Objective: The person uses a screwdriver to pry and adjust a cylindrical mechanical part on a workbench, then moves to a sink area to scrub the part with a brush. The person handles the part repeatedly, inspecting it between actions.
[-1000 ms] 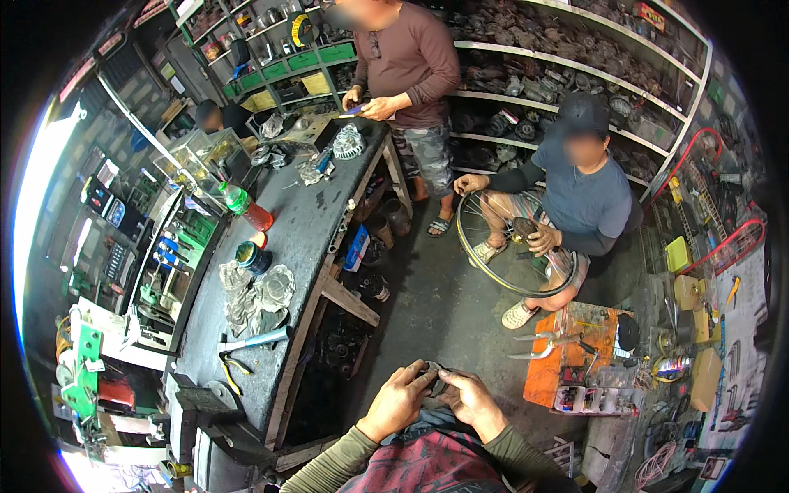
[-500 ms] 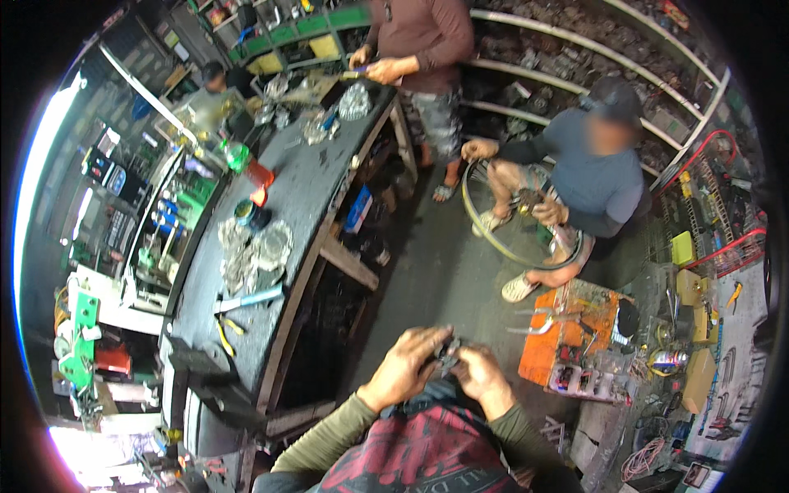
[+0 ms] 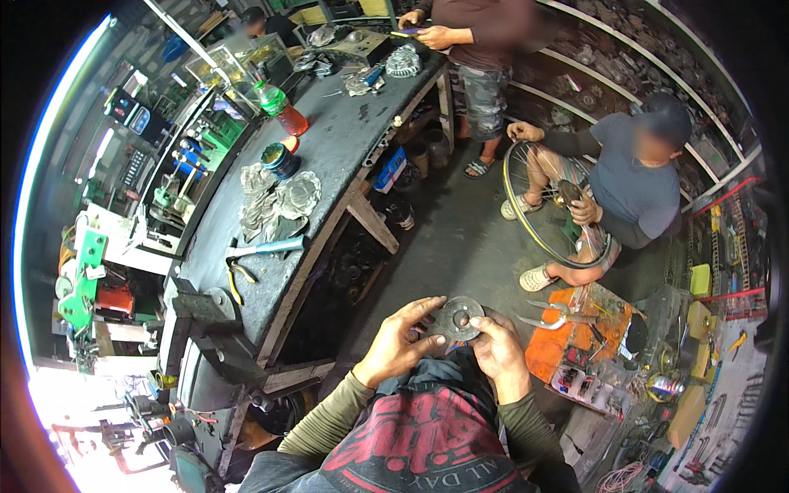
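A round, dark metal disc [image 3: 450,315] with a hole at its centre and a stepped ring is held up in front of my chest, its flat face turned toward me. My right hand [image 3: 500,353] pinches it from the right, thumb lying over the face beside the hole. On the other side, my left hand [image 3: 401,341] holds the disc's left rim between curled fingers and thumb. The disc's underside and some of my fingertips are hidden behind it.
A dark workbench [image 3: 333,123] runs along the left, bearing a hammer [image 3: 267,248], pliers [image 3: 238,275], a rag [image 3: 261,197] and a red-filled bottle [image 3: 283,108]. A vise [image 3: 193,316] stands at its near end. Right, a seated person holds a wheel [image 3: 526,222] beside an orange tool board [image 3: 563,337].
The disc has turned so its round face shows, and my hands have spread to its two sides. My view has shifted left, and the seated person's wheel has tilted more upright.
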{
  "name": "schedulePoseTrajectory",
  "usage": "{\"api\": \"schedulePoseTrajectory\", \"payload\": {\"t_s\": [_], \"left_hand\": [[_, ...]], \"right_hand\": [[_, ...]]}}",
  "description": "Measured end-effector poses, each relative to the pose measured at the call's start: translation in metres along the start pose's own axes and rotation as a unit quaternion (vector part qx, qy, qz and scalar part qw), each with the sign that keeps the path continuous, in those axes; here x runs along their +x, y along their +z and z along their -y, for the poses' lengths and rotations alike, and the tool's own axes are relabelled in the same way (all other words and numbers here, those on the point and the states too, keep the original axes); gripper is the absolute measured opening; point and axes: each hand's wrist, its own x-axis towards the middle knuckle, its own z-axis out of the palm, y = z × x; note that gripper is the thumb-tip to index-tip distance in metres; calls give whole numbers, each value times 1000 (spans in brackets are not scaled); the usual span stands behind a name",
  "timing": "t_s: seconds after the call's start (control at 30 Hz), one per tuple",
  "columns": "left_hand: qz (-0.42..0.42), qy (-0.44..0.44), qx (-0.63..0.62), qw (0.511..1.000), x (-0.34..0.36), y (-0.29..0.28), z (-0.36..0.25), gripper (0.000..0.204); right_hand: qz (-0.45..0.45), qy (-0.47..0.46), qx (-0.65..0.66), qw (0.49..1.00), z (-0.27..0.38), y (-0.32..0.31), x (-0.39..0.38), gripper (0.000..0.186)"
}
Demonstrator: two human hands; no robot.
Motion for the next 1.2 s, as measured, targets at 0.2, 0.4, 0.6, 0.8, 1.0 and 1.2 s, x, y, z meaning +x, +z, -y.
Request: {"api": "schedulePoseTrajectory", "payload": {"t_s": [0.2,0.4,0.6,0.8,1.0,1.2], "left_hand": [[-28,19,19,999,11,-22,14,66],[34,16,2,999,44,-74,29,66],[56,-6,-47,997,78,-137,40,63],[32,-31,-69,997,120,-172,73,60],[44,-93,-62,993,186,-179,91,58],[43,-83,-89,992,276,-171,78,53]], "right_hand": [[-50,37,-16,998,-11,19,24,32],[-80,1,20,997,-15,57,65,21],[-103,-22,43,993,-18,78,103,12],[-151,-6,83,985,-24,68,152,14],[-174,34,28,984,1,66,204,23],[-155,33,17,987,63,64,261,22]]}}
